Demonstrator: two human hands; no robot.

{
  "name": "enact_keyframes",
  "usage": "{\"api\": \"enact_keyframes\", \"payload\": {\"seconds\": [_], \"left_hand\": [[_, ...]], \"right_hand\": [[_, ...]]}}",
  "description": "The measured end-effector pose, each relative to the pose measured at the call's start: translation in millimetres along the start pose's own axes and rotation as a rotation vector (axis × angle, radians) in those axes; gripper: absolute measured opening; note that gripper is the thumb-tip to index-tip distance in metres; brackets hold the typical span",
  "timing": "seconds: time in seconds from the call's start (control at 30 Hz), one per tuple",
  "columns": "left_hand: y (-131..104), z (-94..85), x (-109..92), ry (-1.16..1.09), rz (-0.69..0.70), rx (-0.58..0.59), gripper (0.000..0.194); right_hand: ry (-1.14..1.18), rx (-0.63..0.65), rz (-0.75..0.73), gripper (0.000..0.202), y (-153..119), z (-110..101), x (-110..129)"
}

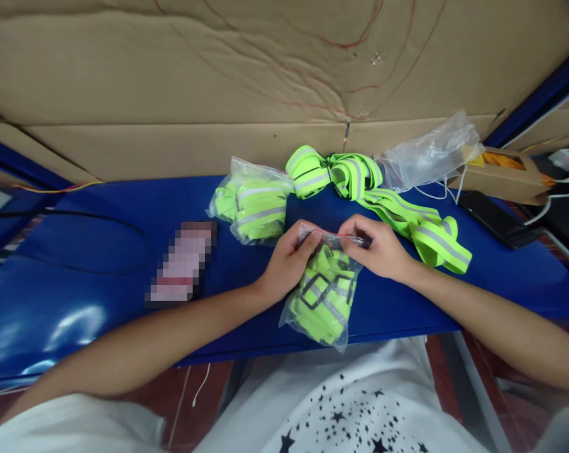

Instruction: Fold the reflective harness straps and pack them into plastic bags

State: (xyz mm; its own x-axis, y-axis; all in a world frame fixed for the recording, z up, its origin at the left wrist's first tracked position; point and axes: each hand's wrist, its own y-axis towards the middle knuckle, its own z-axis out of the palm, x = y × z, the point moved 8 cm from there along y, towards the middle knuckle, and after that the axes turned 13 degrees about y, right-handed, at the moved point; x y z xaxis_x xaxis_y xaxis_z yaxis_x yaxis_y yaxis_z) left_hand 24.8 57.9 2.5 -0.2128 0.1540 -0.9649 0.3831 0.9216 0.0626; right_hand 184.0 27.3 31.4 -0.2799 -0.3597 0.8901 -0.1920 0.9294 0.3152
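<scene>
A clear plastic bag [322,296] with neon-yellow reflective straps and black buckles inside hangs between my hands at the table's front edge. My left hand [291,258] pinches the left part of its top edge. At the right part of that edge, my right hand [376,246] is closed on the bag, thumb and fingers together. Behind my left hand lies another filled bag [260,211] of the same straps. Loose rolled straps [334,174] lie at the back, and a longer strap bundle [435,236] stretches to the right behind my right hand.
On the blue table [109,220], a phone with a blurred screen [183,261] lies at left. At right are a black phone [496,217], an open cardboard box [510,176], white cables and crumpled clear plastic [430,151]. A cardboard wall [171,75] stands behind.
</scene>
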Motion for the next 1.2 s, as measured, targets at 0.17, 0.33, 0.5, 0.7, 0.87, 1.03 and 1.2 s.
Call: {"api": "enact_keyframes", "payload": {"seconds": [0.17, 0.33, 0.5, 0.7, 0.87, 1.03, 1.2], "left_hand": [[-1.3, 1.3, 6.2, -0.107, -0.083, -0.021, 0.027], [-0.3, 4.3, 12.0, -0.174, -0.129, -0.002, 0.028], [0.9, 5.7, 16.3, -0.199, -0.122, 0.02, 0.038], [1.8, 2.7, 5.7, -0.036, 0.026, 0.02, 0.043], [2.0, 7.0, 4.4, -0.077, 0.008, 0.072, 0.035], [0.1, 6.0, -6.6, 0.05, 0.121, 0.082, 0.026], [-2.3, 5.9, -13.3, 0.085, 0.172, 0.088, 0.024]], "right_hand": [[-0.063, -0.035, -0.025, 0.006, -1.1, -0.4, 2.5], [-0.072, -0.004, -0.085, 0.004, 0.2, 1.7, 6.7], [-0.079, 0.004, -0.164, 0.01, -0.1, 0.9, 14.5], [-0.047, 0.021, -0.121, 0.006, -0.5, 2.6, 11.0], [-0.038, 0.01, -0.136, 0.008, -0.7, 3.3, 12.5], [-0.04, 0.034, -0.149, 0.011, -2.7, 4.9, 18.8], [-0.061, 0.024, -0.136, 0.011, -5.6, 5.7, 22.0]]}}
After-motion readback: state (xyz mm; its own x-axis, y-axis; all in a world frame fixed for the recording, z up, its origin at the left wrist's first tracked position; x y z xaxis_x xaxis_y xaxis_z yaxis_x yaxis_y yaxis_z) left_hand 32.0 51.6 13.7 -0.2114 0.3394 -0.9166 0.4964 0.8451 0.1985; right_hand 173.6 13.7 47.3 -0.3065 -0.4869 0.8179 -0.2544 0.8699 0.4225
